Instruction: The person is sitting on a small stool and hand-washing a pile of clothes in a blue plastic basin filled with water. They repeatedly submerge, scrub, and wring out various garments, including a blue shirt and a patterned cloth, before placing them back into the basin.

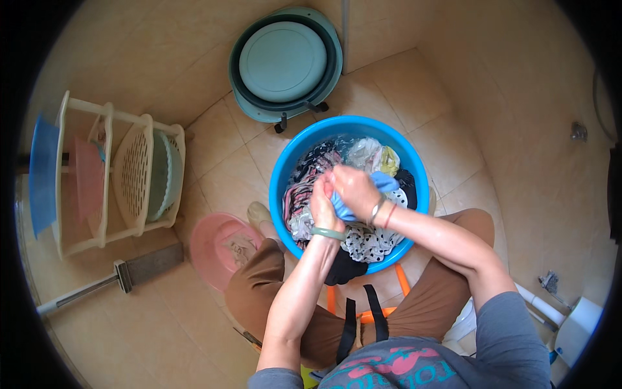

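Note:
Both my hands are closed on a light blue cloth [345,206], holding it bunched up over a large blue basin [277,188]. My left hand [322,204], below a green bangle, grips it from the left. My right hand [354,190], with a metal bracelet at the wrist, wraps it from the right; an end of the cloth sticks out beyond that hand. Wet clothes fill the basin below: a pink and black striped piece [299,193], a white fabric with black dots [372,245], and a white and yellow piece [389,159]. A black garment [348,267] hangs over the near rim.
A pink basin [202,249] stands on the tiled floor left of my leg. A cream rack [109,170] holds several basins by the left wall, near a squeeze mop [123,275]. A folding green basin [283,61] leans at the back wall. White pipes [541,305] are at right.

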`<state>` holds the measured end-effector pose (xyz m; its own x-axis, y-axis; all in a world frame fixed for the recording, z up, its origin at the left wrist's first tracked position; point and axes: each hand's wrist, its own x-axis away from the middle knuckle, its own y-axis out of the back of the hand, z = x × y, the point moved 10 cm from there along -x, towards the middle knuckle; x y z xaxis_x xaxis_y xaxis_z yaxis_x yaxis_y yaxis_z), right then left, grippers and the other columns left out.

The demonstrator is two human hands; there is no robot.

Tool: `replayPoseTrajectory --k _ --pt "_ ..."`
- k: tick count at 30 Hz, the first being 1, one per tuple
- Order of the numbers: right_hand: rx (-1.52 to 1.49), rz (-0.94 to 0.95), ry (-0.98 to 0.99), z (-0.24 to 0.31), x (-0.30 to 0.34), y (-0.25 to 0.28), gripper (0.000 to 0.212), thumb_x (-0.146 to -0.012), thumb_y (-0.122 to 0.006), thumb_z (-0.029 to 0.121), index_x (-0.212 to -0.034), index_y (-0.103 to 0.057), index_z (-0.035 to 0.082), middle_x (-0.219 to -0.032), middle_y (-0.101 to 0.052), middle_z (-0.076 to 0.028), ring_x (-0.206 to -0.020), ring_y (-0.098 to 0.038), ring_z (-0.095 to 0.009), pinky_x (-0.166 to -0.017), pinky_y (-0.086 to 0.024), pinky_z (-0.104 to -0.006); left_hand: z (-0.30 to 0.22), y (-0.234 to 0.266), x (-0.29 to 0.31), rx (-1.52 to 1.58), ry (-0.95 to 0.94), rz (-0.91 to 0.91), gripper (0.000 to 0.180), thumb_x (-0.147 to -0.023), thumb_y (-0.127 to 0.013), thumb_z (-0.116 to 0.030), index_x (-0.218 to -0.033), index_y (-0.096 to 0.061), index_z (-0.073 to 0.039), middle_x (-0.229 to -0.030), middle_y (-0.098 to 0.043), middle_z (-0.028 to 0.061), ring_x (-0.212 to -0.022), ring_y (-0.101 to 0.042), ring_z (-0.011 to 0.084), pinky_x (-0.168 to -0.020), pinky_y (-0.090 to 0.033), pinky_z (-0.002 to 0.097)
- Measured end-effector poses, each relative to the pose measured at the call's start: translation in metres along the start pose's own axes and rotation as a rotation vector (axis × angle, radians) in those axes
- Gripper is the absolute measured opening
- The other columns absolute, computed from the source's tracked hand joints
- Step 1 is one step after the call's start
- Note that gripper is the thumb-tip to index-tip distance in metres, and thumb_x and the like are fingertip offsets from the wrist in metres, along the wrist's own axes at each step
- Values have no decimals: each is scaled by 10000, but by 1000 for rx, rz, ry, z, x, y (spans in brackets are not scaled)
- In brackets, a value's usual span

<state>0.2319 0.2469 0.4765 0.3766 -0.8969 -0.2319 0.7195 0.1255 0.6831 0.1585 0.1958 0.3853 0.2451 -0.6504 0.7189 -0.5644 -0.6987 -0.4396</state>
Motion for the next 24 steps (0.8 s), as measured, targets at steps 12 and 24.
replayPoseTrajectory --k 12,24 --pt "21 27 -1 -14 3 -1 236 -938 -522 217 -805 -541 22 -744 -574 -203 -701 -596 -395 -580 -486 -463 33 11 -8 22 65 -28 242 -920 -548 -352 -812 -556 -136 -727 -533 -19 -641 -523 106 -586 -443 260" --pt "-298 251 -349 -75 4 6 369 -949 -513 372 -820 -615 41 -749 -640 -117 -708 -610 -200 -625 -472 -349 -15 -7 20 -534 -218 206 405 -938 -528 -438 -1034 -559 -46 -978 -609 91 -859 -592 183 -763 -473 278"
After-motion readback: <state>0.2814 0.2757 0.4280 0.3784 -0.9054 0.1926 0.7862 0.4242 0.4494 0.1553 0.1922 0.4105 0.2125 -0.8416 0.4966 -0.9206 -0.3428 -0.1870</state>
